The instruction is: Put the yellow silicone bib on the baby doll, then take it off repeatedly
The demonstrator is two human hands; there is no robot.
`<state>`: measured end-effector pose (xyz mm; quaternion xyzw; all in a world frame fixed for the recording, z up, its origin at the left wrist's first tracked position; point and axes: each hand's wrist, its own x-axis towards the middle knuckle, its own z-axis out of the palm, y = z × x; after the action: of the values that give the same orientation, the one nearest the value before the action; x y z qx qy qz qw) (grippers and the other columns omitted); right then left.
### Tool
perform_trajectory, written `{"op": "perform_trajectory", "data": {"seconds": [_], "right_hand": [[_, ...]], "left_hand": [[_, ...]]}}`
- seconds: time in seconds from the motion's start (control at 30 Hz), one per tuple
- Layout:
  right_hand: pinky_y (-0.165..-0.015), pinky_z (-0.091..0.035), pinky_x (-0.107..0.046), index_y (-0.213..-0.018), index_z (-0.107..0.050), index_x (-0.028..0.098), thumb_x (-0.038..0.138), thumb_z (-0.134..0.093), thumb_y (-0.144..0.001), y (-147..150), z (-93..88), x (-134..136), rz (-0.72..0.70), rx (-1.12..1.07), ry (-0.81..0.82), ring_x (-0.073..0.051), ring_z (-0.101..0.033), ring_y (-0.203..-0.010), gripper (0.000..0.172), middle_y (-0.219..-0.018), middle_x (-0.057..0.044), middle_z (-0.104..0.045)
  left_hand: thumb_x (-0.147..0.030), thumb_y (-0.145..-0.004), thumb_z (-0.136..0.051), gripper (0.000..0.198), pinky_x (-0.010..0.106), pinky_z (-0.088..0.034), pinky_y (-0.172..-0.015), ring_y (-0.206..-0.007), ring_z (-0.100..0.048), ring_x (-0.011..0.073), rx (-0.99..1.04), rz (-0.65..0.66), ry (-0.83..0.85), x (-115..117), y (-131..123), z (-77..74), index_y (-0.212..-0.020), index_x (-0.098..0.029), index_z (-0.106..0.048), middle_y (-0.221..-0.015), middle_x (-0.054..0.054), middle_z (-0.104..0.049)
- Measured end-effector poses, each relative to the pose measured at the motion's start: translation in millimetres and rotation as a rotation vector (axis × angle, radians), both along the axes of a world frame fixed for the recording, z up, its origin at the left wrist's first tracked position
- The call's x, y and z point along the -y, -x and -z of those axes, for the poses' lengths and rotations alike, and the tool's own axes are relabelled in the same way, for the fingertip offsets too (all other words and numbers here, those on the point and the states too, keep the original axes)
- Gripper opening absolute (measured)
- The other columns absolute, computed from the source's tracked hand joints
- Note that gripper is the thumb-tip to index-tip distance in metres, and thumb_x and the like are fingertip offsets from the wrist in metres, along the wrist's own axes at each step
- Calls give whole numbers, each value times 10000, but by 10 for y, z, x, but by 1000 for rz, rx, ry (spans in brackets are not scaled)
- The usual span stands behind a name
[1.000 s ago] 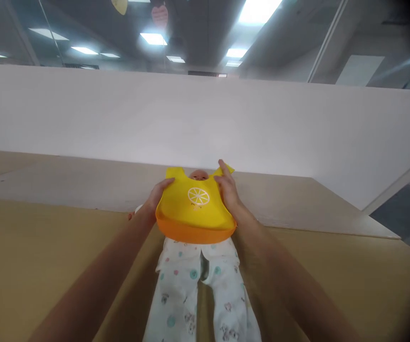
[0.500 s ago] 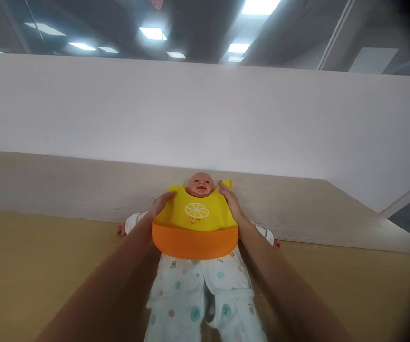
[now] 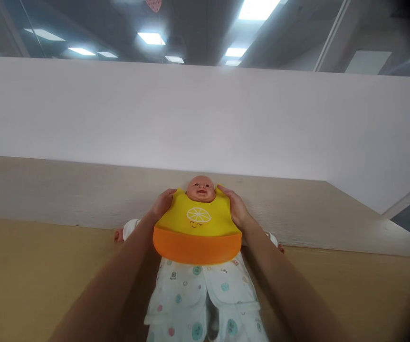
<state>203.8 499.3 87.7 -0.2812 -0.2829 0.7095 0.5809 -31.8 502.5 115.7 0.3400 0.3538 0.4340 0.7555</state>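
A baby doll (image 3: 200, 187) in white clothes (image 3: 183, 289) with coloured prints lies on its back, head away from me. Over its chest lies a yellow bib (image 3: 197, 216) with a white citrus slice and an orange pocket (image 3: 197, 247). My left hand (image 3: 164, 202) is closed on the bib's upper left edge, beside the doll's neck. On the other side, my right hand (image 3: 233, 202) grips the upper right edge, its thumb and fingers near the strap. Parts of both doll arms are hidden behind my forearms.
The doll lies across a pale wood-look board (image 3: 83, 194) and a tan surface (image 3: 41, 270). Behind its head stands a white partition (image 3: 205, 114). Ceiling lights (image 3: 258, 8) and a hanging pink piece (image 3: 154, 4) show above.
The right strap end that stuck up beside the doll's head is now mostly behind my right hand's fingers. The view has tilted up slightly, so the doll and bib sit lower.
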Motion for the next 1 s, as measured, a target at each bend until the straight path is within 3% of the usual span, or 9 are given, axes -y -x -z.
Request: {"op": "perform_trajectory", "data": {"seconds": [0.17, 0.3, 0.37, 0.43, 0.5, 0.6, 0.8, 1.0], "right_hand": [[-728, -522, -289, -1254, -476, 253, 233, -656, -663, 19, 81, -21, -32, 92, -71, -175, -652, -825, 618, -998, -10, -672], [-708, -523, -274, -1362, -349, 307, 220, -693, -625, 29, 88, 13, 84, 141, -73, -161, -653, -817, 819, -1018, 10, -666], [-700, -521, -253, -1355, -338, 316, 196, -699, -604, 36, 89, 23, 152, 138, -74, -146, -651, -799, 842, -1002, 27, -669], [-672, -517, -238, -1243, -453, 270, 191, -692, -598, 45, 86, 31, 153, 115, -77, -139, -643, -749, 692, -934, 29, -677], [-647, -513, -236, -1028, -565, 208, 207, -677, -611, 52, 73, 37, 68, 82, -65, -142, -632, -696, 432, -838, 19, -676], [-650, -516, -256, -879, -593, 180, 239, -625, -670, 56, 34, 27, -85, 59, 10, -155, -626, -662, 220, -765, 5, -667], [-729, -517, -273, -956, -602, 185, 253, -555, -770, 42, -11, -90, -130, 104, 49, -156, -642, -726, 204, -815, -9, -683], [-717, -529, -289, -912, -618, 151, 175, -589, -704, 33, 21, -156, -171, 277, -62, -175, -645, -720, 212, -830, -53, -696]], "left_hand": [[-312, -740, -574, 196, 343, -501, -630, -602, -652, 241, -28, 65, 73, -53, -14, 85, -803, -147, -659, -619, 52, -678], [-282, -720, -600, 227, 372, -509, -657, -638, -663, 254, -17, 103, 99, -47, -14, 158, -889, -144, -661, -654, 53, -695], [-261, -718, -602, 250, 384, -510, -693, -707, -675, 267, 8, 114, 91, -24, -7, 182, -933, -149, -662, -706, 61, -713], [-255, -727, -600, 269, 399, -505, -747, -790, -680, 281, 46, 110, 57, 3, 5, 206, -969, -158, -664, -762, 66, -728], [-239, -727, -604, 260, 395, -488, -815, -863, -676, 280, 102, 63, -5, 17, 22, 242, -969, -171, -672, -797, 52, -737], [-205, -707, -614, 232, 375, -446, -903, -949, -658, 277, 166, -6, -74, 5, 57, 323, -923, -171, -691, -832, 40, -743], [-203, -686, -621, 155, 393, -406, -956, -1030, -624, 292, 200, -29, -134, -49, 147, 469, -818, -196, -703, -838, 38, -739], [-105, -641, -584, 129, 365, -441, -913, -922, -646, 250, 187, -288, -250, -150, 168, 589, -601, -208, -649, -668, 13, -699]]}}
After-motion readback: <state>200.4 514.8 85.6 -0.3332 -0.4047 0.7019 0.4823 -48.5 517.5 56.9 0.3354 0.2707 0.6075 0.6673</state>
